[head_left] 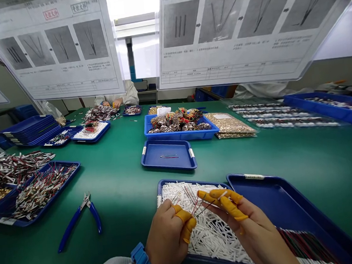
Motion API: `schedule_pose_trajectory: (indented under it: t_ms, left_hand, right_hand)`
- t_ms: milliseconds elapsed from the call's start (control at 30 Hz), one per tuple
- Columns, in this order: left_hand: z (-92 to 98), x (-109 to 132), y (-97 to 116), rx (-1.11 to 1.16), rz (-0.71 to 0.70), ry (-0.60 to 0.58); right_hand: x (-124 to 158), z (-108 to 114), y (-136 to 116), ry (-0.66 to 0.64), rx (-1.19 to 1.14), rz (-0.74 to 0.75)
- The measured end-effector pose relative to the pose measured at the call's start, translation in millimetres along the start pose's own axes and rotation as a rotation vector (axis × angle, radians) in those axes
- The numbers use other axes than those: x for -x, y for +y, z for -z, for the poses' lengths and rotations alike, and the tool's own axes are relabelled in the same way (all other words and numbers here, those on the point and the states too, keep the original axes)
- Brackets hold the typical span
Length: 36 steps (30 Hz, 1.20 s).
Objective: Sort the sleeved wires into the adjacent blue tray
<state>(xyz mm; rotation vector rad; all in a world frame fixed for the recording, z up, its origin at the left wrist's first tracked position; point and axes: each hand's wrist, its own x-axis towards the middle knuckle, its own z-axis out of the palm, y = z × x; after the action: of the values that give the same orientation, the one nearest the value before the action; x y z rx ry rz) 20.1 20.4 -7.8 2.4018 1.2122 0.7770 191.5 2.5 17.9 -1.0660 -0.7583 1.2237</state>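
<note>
My left hand, with yellow finger cots and a blue wrist strap, is closed in a pinch on several thin red and dark wires that fan upward. Close beside it, my right hand, also in yellow finger cots, pinches a small white tube near the ends of the wires. Both hands are over a blue tray filled with short white tubes. Part of that tray is hidden by my hands. At the lower right, dark and red wires lie in another blue tray.
Blue-handled cutters lie open at the left, near a tray of wires. A small tray holds a few wires, before a blue bin of bundled parts. Instruction sheets hang above. A person sits opposite.
</note>
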Motion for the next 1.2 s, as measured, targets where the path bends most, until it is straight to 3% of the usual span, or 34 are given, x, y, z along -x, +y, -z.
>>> schedule_pose_trajectory:
  t_ms: [567, 667, 833, 1033, 1200]
  left_hand:
    - [0.3, -0.6, 0.8, 0.023, -0.006, 0.008]
    - [0.8, -0.8, 0.9, 0.026, -0.001, 0.013]
    - [3.5, -1.1, 1.0, 0.032, -0.097, -0.052]
    - [4.1, -1.3, 0.1, -0.009, -0.161, -0.113]
    - [5.2, -1.7, 0.9, -0.043, -0.143, -0.132]
  right_hand:
    - [-0.2, 1.2, 7.9, 0.006, 0.090, -0.019]
    - [-2.4, 7.6, 1.1, -0.026, 0.132, -0.048]
    - [-7.3, 19.9, -6.0, 0.037, 0.154, 0.008]
    - [-4.2, 22.1, 2.0, -0.094, 0.158, -0.016]
    - [-3.7, 18.7, 2.5, -0.108, 0.170, -0.002]
